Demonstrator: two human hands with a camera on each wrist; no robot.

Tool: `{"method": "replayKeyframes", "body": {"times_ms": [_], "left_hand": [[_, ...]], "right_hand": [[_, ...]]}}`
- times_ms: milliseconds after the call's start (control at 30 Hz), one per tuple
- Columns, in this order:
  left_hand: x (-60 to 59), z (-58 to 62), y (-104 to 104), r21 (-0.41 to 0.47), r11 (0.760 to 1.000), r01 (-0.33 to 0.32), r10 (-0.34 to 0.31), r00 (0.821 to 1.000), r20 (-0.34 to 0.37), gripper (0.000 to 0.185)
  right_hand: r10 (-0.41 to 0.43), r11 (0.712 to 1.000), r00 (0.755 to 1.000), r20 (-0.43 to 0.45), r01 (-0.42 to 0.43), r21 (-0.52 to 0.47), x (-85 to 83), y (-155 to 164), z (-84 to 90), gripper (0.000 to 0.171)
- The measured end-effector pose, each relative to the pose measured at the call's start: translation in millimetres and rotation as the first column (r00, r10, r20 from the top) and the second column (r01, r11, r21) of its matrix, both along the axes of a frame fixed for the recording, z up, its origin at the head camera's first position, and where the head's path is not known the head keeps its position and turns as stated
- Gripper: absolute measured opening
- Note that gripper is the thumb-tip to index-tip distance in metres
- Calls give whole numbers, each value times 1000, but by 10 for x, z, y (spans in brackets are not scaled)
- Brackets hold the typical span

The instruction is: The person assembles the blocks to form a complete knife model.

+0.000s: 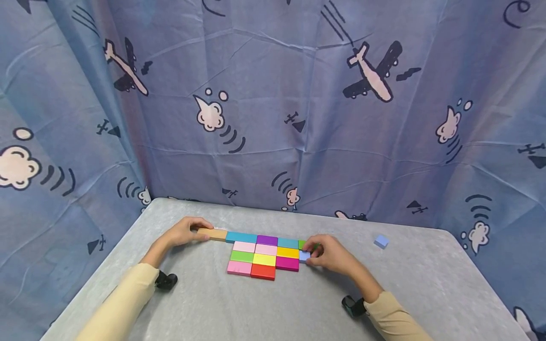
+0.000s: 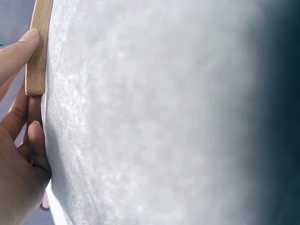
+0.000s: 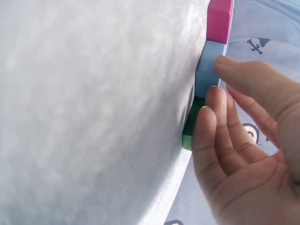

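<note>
The right hand [image 1: 330, 254] pinches a pale blue block [image 1: 304, 256] at the right edge of the coloured block mat [image 1: 264, 258]; the left hand [image 1: 186, 230] grips the wooden block [image 1: 212, 234] at its left end. Best slide gently, keeping rows flush.

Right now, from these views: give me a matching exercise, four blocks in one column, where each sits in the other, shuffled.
Things:
1. wooden block
2. light blue block
3. lone blue block
4. red block

Places:
A. alone on the grey table, beyond the right hand
B. front row of the coloured grid
C. far-left end of the back row, held by the left hand
D. right edge of the grid, at the right hand's fingertips

Pairs: 1-C, 2-D, 3-A, 4-B
</note>
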State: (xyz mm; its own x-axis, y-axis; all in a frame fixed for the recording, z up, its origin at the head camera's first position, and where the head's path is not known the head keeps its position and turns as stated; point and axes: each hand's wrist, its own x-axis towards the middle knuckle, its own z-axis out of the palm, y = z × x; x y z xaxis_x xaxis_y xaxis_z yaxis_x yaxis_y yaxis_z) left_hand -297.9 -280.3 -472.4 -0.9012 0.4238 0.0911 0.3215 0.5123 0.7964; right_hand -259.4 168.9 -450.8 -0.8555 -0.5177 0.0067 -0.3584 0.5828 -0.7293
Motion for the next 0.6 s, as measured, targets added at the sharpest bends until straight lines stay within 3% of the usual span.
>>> {"method": "replayKeyframes", "body": {"times_ms": [600], "left_hand": [[-19,-15,-13,-6,1000,14,-14,1000,-3,28]], "right_hand": [[-39,999,999,7,39,-2,16,-43,13,24]]}}
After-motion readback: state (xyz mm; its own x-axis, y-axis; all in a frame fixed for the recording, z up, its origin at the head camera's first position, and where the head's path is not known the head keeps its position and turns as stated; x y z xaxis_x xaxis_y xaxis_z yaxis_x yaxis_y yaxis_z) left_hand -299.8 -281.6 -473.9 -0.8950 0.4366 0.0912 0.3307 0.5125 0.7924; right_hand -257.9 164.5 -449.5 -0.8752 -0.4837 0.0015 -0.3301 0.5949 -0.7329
